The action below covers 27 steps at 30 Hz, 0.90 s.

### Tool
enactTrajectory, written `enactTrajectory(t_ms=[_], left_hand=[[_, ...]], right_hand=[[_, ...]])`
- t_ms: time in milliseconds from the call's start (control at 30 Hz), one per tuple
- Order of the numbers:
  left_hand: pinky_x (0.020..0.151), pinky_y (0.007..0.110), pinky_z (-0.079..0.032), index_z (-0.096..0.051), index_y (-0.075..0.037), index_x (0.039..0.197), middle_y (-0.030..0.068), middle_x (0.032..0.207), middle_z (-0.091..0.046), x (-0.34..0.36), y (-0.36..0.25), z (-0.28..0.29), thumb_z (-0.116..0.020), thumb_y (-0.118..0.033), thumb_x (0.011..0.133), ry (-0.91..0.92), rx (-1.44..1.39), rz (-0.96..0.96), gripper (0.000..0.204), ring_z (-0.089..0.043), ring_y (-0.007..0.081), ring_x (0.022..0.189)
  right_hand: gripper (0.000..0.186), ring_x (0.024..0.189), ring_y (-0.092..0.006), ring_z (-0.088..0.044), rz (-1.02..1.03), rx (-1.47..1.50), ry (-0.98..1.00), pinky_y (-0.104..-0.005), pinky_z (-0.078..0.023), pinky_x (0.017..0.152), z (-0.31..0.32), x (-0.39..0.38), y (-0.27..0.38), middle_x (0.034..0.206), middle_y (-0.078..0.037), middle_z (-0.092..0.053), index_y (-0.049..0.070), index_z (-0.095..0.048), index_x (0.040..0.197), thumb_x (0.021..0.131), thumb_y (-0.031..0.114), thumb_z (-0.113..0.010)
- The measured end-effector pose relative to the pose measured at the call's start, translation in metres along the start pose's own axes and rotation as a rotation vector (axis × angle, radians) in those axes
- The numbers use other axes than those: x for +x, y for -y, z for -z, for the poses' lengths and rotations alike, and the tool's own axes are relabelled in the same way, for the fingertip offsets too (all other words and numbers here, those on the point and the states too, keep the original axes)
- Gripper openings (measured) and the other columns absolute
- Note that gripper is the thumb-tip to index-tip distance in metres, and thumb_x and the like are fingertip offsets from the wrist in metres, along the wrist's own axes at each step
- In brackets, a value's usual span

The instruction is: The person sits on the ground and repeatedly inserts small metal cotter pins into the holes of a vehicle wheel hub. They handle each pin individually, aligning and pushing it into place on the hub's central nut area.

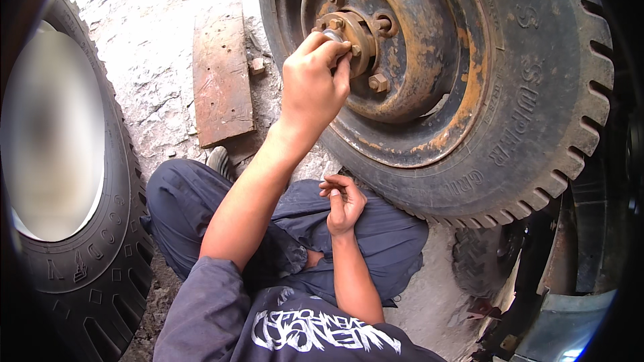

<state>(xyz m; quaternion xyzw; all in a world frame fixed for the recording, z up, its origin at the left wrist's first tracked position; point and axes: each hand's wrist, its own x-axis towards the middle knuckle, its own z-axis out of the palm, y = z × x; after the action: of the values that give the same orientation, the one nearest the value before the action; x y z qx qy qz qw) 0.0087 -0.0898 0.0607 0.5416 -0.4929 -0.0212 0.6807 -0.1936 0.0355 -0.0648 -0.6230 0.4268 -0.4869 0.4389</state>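
Observation:
My left hand [314, 80] reaches up to the middle of a rusty wheel. Its thumb and fingers are closed in a pinch at the round hub flange [365, 53], at a small part among the hub bolts [335, 24]; the fingers mostly hide it. Large wheel nuts [378, 82] sit on studs around the hub. The worn black tyre [530, 94] surrounds the brown, rust-patched rim [463, 121]. Over my lap, below the tyre, my right hand [345, 208] is half curled, its fingers loosely apart, with nothing plainly visible in it.
Another tyre [74, 261] stands close at the left. A worn wooden board [223, 74] lies on the rough, pale ground, with a small brown block [257, 66] beside it. Under the wheel, at right, sits a small treaded wheel [479, 261]; dark metal vehicle parts [590, 241] stand farther right.

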Motion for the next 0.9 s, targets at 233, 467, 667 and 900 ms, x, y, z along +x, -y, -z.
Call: enactTrajectory(t_ms=[233, 467, 667, 900], left_hand=[[0.071, 0.024, -0.061, -0.081, 0.002, 0.114, 0.0097, 0.097, -0.084, -0.032, -0.003, 0.013, -0.079, -0.007, 0.101, 0.062, -0.237, 0.431, 0.015, -0.079, 0.0104, 0.087], [0.081, 0.028, -0.061, -0.081, 0.003, 0.112, 0.0076, 0.094, -0.082, -0.064, -0.017, 0.036, -0.079, -0.011, 0.1, 0.333, -0.571, 0.824, 0.019, -0.075, 0.0094, 0.087], [0.083, 0.026, -0.058, -0.076, 0.003, 0.118, 0.0073, 0.102, -0.078, -0.069, -0.032, 0.036, -0.079, -0.015, 0.102, 0.372, -0.696, 0.882, 0.024, -0.071, 0.0096, 0.093], [0.082, 0.029, -0.058, -0.076, 0.0, 0.115, 0.0055, 0.101, -0.079, -0.052, -0.018, 0.047, -0.078, -0.019, 0.105, 0.479, -0.526, 0.748, 0.022, -0.071, 0.0105, 0.092]], right_hand=[[0.026, 0.08, -0.0195, -0.076, -0.032, -0.003, -0.029, -0.032, -0.061, 0.073, -0.003, 0.001, 0.001, 0.099, -0.017, -0.079, -0.007, -0.072, 0.12, 0.1, 0.003, -0.059], [0.037, 0.112, -0.0194, -0.071, 0.04, 0.157, -0.134, -0.033, -0.057, 0.097, -0.024, 0.042, 0.051, 0.127, -0.016, -0.071, -0.006, -0.059, 0.142, 0.109, 0.012, -0.064], [0.033, 0.119, -0.0163, -0.067, -0.079, 0.39, -0.126, -0.0325, -0.053, 0.106, -0.034, 0.08, 0.065, 0.129, -0.011, -0.072, -0.006, -0.066, 0.14, 0.114, 0.015, -0.064], [0.032, 0.105, -0.0169, -0.073, 0.068, -0.156, -0.184, -0.032, -0.059, 0.093, -0.042, 0.103, 0.094, 0.122, -0.012, -0.075, -0.007, -0.07, 0.138, 0.113, 0.012, -0.063]])
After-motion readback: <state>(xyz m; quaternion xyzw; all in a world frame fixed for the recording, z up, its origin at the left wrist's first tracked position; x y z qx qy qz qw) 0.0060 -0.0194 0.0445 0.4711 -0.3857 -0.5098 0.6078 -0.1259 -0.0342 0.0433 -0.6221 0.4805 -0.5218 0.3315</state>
